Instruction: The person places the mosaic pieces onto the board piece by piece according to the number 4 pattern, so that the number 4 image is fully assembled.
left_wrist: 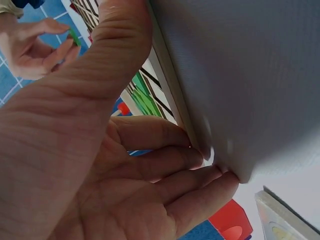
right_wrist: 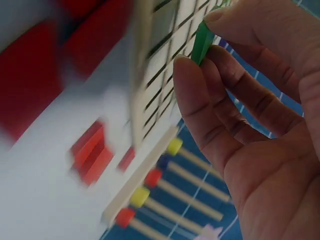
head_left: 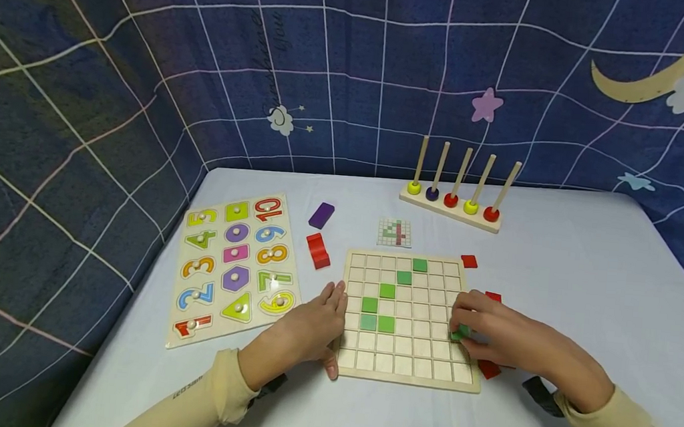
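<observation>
A wooden grid board (head_left: 420,366) lies on the white table, with several green square tiles (head_left: 387,291) set in its cells. My left hand (head_left: 316,325) rests along the board's left edge, fingertips and thumb touching the frame with straight fingers. In my right hand (head_left: 504,330), over the board's right edge, a green tile (right_wrist: 202,42) is pinched between thumb and fingertips. Red tiles (head_left: 489,369) lie on the table beside and partly under the right hand. Above the board sits a small pattern card (head_left: 395,233) showing green and red squares.
A number-and-shape puzzle board (head_left: 235,269) lies at the left. Between it and the grid are a purple block (head_left: 321,215) and a red block (head_left: 317,250). A peg stand (head_left: 450,212) with coloured beads stands at the back. One red tile (head_left: 469,261) lies by the board's upper right corner.
</observation>
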Demonstrator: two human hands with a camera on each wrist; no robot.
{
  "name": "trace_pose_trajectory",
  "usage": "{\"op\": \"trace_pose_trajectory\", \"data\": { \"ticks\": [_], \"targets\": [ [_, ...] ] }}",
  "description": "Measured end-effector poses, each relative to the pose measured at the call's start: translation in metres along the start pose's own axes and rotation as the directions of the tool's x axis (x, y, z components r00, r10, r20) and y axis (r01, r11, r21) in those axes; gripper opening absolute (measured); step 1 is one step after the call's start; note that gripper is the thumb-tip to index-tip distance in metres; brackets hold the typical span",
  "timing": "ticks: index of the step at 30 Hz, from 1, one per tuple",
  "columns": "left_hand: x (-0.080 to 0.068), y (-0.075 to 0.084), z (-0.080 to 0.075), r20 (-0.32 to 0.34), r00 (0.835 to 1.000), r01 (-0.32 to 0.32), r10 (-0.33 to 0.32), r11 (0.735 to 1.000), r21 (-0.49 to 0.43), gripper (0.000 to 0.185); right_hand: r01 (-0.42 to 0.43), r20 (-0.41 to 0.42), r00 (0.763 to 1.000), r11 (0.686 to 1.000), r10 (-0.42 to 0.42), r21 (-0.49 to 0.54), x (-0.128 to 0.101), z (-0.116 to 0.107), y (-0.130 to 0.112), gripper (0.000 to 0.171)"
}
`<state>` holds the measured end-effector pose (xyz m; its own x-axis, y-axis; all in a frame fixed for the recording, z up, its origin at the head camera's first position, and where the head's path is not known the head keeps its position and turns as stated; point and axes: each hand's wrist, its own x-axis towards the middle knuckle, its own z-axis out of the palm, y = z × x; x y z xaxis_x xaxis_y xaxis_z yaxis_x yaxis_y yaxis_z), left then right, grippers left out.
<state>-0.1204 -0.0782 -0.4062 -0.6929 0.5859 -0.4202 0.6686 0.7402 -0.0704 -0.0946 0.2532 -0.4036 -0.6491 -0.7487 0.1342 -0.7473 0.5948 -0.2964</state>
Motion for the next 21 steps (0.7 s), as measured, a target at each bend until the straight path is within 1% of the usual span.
{"op": "trace_pose_trajectory", "data": {
  "ticks": [3, 5, 11, 16, 21],
  "targets": [
    [0.0, 0.0, 0.0, 0.002, 1.0, 0.002, -0.002, 1.0, -0.009, 0.128, 0.041, -0.012, 0.999, 0.999, -0.041, -0.004, 0.015, 0.004, -0.007, 0.024],
    [-0.001, 0.001, 0.0, 0.003, 1.0, 0.004, -0.004, 1.0, -0.022, 0.128, 0.052, -0.014, 0.999, 0.999, -0.052, -0.002, 0.026, 0.008, -0.011, 0.023],
    [-0.001, 0.001, 0.001, 0.004, 1.0, 0.008, -0.008, 0.999, -0.042, 0.128, 0.047, 0.012, 0.999, 0.999, -0.048, 0.021, 0.052, 0.02, -0.017, 0.016],
    [-0.001, 0.001, 0.002, 0.011, 1.0, 0.012, -0.011, 0.999, -0.047, 0.128, 0.044, 0.008, 0.999, 0.998, -0.044, 0.05, 0.062, 0.033, -0.017, 0.014],
    [-0.001, 0.0, 0.001, 0.009, 1.0, 0.014, -0.013, 0.999, -0.049, 0.13, 0.061, -0.052, 0.997, 0.998, -0.06, 0.026, 0.063, 0.04, -0.022, 0.019]
  ]
}}
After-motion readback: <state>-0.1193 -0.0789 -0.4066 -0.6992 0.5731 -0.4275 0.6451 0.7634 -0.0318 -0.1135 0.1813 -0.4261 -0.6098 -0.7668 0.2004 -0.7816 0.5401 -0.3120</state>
